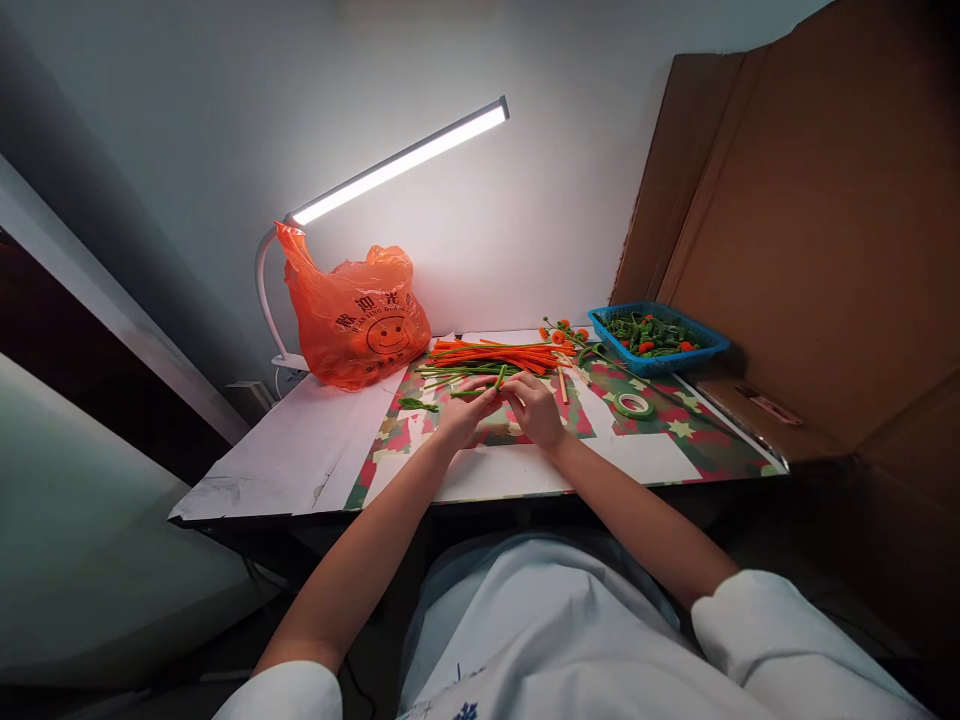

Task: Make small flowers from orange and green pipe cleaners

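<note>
Over the front middle of the table, my left hand and my right hand meet with their fingertips close together. Between them is a bent green pipe cleaner, one part sticking up and another pointing left past my left fingers. Both hands look pinched on it, though the fingers partly hide the grip. Just behind lies a pile of orange pipe cleaners, with green pipe cleaners along its near side. A small twisted green piece rests left of my left hand.
Orange flowers on green stems lie beside a blue basket of green and orange pieces. A roll of green tape is at right. An orange plastic bag stands left under a lit lamp. Cardboard rises on the right.
</note>
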`<act>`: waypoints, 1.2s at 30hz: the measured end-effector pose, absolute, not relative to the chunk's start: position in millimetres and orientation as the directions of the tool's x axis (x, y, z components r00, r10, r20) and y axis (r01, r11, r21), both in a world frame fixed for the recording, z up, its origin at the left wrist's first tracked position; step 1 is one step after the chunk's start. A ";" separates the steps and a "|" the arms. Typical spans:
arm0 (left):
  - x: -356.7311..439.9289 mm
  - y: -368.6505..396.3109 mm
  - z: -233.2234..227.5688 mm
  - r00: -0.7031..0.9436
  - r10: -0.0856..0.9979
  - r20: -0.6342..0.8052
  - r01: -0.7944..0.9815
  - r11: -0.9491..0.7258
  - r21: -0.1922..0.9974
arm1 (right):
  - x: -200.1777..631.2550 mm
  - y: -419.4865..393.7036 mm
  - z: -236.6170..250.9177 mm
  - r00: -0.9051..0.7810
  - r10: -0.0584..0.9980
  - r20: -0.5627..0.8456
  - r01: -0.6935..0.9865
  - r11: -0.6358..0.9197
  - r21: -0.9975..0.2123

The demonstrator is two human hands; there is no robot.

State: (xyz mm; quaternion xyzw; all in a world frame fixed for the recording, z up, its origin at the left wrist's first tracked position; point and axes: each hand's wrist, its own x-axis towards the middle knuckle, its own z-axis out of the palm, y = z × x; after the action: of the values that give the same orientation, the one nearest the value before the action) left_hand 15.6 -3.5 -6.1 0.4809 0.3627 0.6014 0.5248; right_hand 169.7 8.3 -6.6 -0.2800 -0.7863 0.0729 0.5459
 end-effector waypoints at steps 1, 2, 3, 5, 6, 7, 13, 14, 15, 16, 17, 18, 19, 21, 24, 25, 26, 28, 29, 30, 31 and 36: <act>15.7 -3.7 -6.3 0.005 0.976 0.218 -0.268 -0.209 0.940 | 169.3 8.9 -7.0 -0.238 0.527 0.816 0.355 0.829 -0.432; 16.1 -4.3 -6.2 -0.006 0.969 0.246 -0.249 -0.240 0.938 | 168.6 9.4 -7.3 -0.226 0.538 0.812 0.345 0.824 -0.449; 16.5 -5.1 -5.9 -0.015 0.960 0.278 -0.223 -0.275 0.935 | 167.8 9.9 -7.5 -0.210 0.553 0.806 0.336 0.815 -0.472; 17.7 -7.0 -4.7 -0.034 0.938 0.344 -0.155 -0.345 0.926 | 165.4 10.7 -7.5 -0.177 0.594 0.784 0.330 0.787 -0.522; 18.3 -7.9 -4.1 -0.047 0.925 0.378 -0.117 -0.381 0.917 | 164.0 11.1 -7.4 -0.159 0.621 0.767 0.330 0.766 -0.552; 18.9 -8.5 -3.8 -0.062 0.909 0.412 -0.080 -0.416 0.906 | 162.6 11.5 -7.2 -0.141 0.654 0.744 0.326 0.740 -0.589; 21.3 -7.8 -6.2 -0.126 0.798 0.589 0.094 -0.581 0.808 | 157.4 13.8 -4.1 -0.128 0.927 0.352 0.043 0.359 -0.932; 21.6 -7.8 -6.6 -0.124 0.784 0.609 0.117 -0.598 0.793 | 158.0 13.8 -2.8 -0.168 0.951 0.259 -0.024 0.258 -0.966; 22.0 -7.9 -6.7 -0.117 0.771 0.626 0.135 -0.612 0.779 | 159.1 13.6 -1.4 -0.222 0.959 0.176 -0.085 0.160 -0.983; 22.4 -8.1 -6.7 -0.108 0.761 0.640 0.148 -0.624 0.767 | 160.6 13.2 0.2 -0.282 0.953 0.109 -0.139 0.072 -0.988; 22.7 -8.5 -6.5 -0.099 0.755 0.649 0.154 -0.632 0.759 | 162.2 12.7 1.6 -0.341 0.938 0.058 -0.186 -0.007 -0.983; 23.0 -8.9 -6.3 -0.091 0.753 0.652 0.156 -0.636 0.756 | 163.8 12.3 2.9 -0.394 0.919 0.016 -0.220 -0.078 -0.972; 23.2 -9.3 -6.2 -0.087 0.754 0.651 0.157 -0.635 0.757 | 165.2 11.9 3.8 -0.437 0.899 -0.022 -0.242 -0.141 -0.960; 23.3 -9.5 -6.4 -0.089 0.769 0.633 0.160 -0.617 0.771 | 166.8 11.8 4.1 -0.482 0.872 -0.079 -0.253 -0.225 -0.941; 23.1 -8.8 -7.0 -0.127 0.821 0.556 0.130 -0.542 0.830 | 165.4 12.7 1.7 -0.407 0.912 -0.042 -0.224 -0.145 -0.964; 22.7 -8.4 -6.7 -0.136 0.850 0.510 0.090 -0.502 0.860 | 164.3 13.0 0.6 -0.347 0.938 0.022 -0.204 -0.052 -0.978; 22.0 -8.0 -5.8 -0.137 0.881 0.452 0.032 -0.453 0.891 | 163.1 13.2 -0.3 -0.277 0.956 0.101 -0.170 0.055 -0.984; 18.8 -7.5 -2.2 -0.106 0.946 0.307 -0.116 -0.319 0.941 | 161.6 12.9 -1.4 -0.155 0.952 0.265 -0.063 0.259 -0.964; 16.1 -7.5 0.5 -0.073 0.970 0.230 -0.187 -0.240 0.953 | 161.4 12.5 -1.5 -0.117 0.933 0.340 -0.001 0.342 -0.940; 12.7 -7.5 3.6 -0.035 0.989 0.145 -0.247 -0.149 0.958 | 161.8 11.9 -1.4 -0.096 0.908 0.408 0.061 0.414 -0.908; 8.7 -7.5 6.8 0.038 0.997 0.063 -0.284 -0.049 0.958 | 162.6 11.2 -1.1 -0.089 0.878 0.470 0.121 0.478 -0.870; -9.7 -8.3 15.6 0.066 0.996 -0.054 -0.159 0.064 0.985 | 169.4 8.8 -0.4 -0.163 0.691 0.704 0.315 0.713 -0.627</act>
State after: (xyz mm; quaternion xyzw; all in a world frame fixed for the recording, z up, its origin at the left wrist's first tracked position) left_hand -9.7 -8.3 15.6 0.4581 0.4569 0.5080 0.5686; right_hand 169.4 8.8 -0.4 -0.3384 -0.7433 0.1707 0.5513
